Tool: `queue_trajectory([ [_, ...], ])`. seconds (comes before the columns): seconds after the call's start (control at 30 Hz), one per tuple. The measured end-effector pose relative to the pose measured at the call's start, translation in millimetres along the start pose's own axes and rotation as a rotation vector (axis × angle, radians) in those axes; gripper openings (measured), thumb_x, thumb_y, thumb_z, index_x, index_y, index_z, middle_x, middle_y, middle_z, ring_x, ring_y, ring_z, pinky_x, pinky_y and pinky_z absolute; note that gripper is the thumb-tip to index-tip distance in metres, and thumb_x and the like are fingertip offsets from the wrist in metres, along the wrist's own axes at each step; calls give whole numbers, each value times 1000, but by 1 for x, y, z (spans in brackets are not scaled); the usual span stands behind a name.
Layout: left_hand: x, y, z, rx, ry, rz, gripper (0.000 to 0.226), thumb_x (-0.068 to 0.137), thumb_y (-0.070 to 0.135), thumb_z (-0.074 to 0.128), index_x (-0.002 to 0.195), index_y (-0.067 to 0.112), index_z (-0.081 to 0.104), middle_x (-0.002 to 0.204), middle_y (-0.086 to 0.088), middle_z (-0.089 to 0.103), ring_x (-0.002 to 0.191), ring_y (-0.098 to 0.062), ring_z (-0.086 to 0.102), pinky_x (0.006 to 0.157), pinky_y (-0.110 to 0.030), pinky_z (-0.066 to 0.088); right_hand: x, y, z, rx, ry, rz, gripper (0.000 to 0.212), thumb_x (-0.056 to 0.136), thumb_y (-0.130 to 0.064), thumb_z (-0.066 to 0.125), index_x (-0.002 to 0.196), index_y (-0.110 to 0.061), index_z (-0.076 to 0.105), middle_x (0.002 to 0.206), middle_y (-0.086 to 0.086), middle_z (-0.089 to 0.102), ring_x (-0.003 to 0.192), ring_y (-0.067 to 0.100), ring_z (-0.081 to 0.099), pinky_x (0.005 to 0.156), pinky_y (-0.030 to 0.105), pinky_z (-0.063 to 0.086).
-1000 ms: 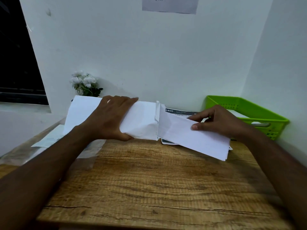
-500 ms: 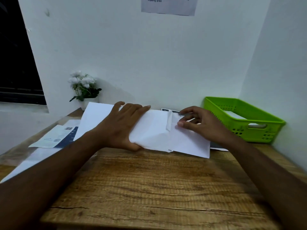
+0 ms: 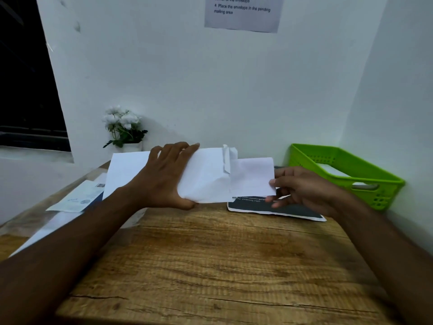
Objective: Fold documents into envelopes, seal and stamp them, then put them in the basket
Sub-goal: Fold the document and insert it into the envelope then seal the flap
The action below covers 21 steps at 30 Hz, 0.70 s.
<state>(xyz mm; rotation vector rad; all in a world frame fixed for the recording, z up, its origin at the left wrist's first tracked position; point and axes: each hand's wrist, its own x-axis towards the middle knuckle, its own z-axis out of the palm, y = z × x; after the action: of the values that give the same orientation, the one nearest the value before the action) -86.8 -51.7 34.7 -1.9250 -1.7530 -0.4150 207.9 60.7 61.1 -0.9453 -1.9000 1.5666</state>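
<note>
Document (image 3: 251, 178) sits deeper in envelope (image 3: 206, 177) than before; left hand (image 3: 164, 177) grips envelope, right hand (image 3: 302, 188) pinches document's free edge; paper likely light, limp.

dim, cool, even indoor light. the plant (image 3: 123, 127) casts a soft shadow to its right on the wall (image 3: 187, 90); fainter shadows lie on the table (image 3: 210, 266) under the forearms. the window (image 3: 23, 90) at the left is black. the right hand (image 3: 302, 188) is motion-blurred. wide-angle distortion tilts the wall edges.
</note>
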Motion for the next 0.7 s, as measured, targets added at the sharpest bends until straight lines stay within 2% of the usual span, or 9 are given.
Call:
queue_trajectory([
  [0.1,0,8,1,14,6,11,124,52,82,57,150,17,16,145,-6,30,130,-23,28,106,-47,24,-2,0,13,1,108,-97,21,87,-4,68,108,-5,67,89,11,75,71,20,72,55,26,57],
  [0.23,2,21,-1,23,29,19,124,53,81,58,150,17,15,146,-5,27,131,-22,27,106,-45,21,-2,7,31,-113,297,-233,16,77,-16,80,89,-12,70,76,2,76,59,9,68,48,21,40],
  [0.37,3,35,-4,37,91,25,124,53,81,56,150,15,19,147,-6,29,132,-24,31,105,-46,23,1,10,41,-60,354,-356,13,77,-7,79,86,-9,69,66,2,73,48,7,61,43,12,39],
  [0.5,3,43,-7,33,96,17,124,54,85,52,151,15,18,149,-6,28,134,-25,30,105,-48,22,5,14,44,-89,382,-448,15,78,-2,76,78,-17,73,65,-1,73,52,6,61,52,20,48],
  [0.6,2,45,-7,41,101,13,124,55,86,50,151,15,17,149,-7,29,133,-25,30,103,-50,24,6,16,45,-182,331,-494,20,81,-5,76,79,-25,77,75,-6,75,57,12,59,55,25,48],
  [0.7,2,43,-4,41,87,-11,126,55,85,51,152,16,11,150,-6,27,133,-24,30,103,-51,24,7,15,45,-157,401,-536,14,84,-14,75,83,-27,77,77,-7,74,55,5,48,53,16,40],
])
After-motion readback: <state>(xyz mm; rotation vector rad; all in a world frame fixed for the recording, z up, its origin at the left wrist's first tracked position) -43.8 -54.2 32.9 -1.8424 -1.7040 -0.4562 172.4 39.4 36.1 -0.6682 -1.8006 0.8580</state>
